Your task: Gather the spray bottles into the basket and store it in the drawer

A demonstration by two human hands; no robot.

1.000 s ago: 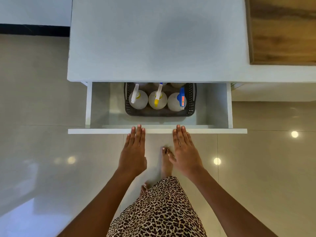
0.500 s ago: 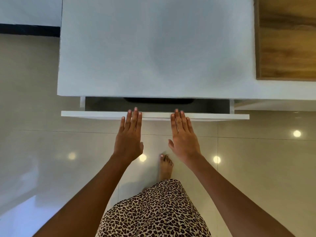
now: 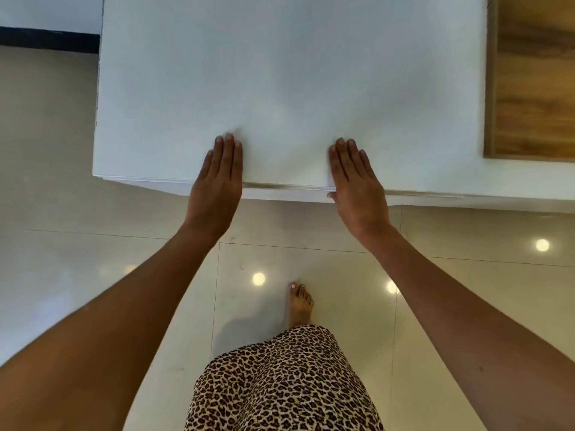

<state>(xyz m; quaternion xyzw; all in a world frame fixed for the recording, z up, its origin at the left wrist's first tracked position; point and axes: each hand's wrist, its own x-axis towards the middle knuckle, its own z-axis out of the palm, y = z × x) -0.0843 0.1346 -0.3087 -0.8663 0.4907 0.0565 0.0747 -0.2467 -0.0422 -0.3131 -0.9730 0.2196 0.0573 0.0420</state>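
The white drawer front (image 3: 286, 190) lies flush under the edge of the white cabinet top (image 3: 292, 82), so the drawer is closed. The black basket and the spray bottles are hidden inside it. My left hand (image 3: 217, 181) is flat with fingers straight, over the cabinet's front edge left of centre. My right hand (image 3: 357, 181) is flat in the same way, right of centre. Both hands hold nothing.
A wooden panel (image 3: 532, 76) sits on the cabinet top at the far right. Glossy beige floor tiles (image 3: 93, 244) surround the cabinet. My bare foot (image 3: 300, 306) and leopard-print skirt (image 3: 280, 384) are below the hands. A dark skirting strip (image 3: 46, 40) runs at the far left.
The drawer slid from open, with basket and bottles showing, to fully closed. Both flat hands moved forward with the drawer front and now reach over the cabinet's edge.
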